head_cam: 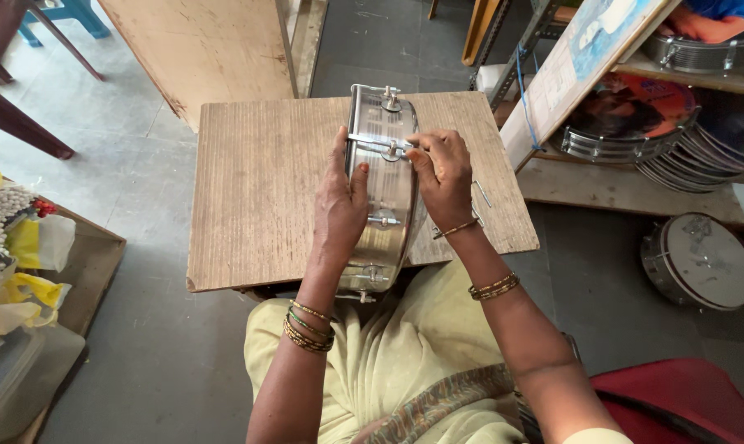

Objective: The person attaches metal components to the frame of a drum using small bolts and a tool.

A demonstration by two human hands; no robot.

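A shiny metal drum shell (386, 205) stands on edge on a small wooden board table (257, 189), with several tension brackets along its rim. My left hand (339, 205) grips the shell's left side, thumb over the rim. My right hand (442, 177) rests against its right side, with the fingers pinching a bracket bolt (391, 148) near the top. A loose metal hook (481, 193) lies on the board just right of my right hand.
A finished drum (701, 261) lies on the floor at right. Stacked drum frames and hoops (635, 140) fill a low shelf at upper right. A box with white beads and yellow bags (14, 238) sits at left. A plywood sheet (207, 49) leans behind the table.
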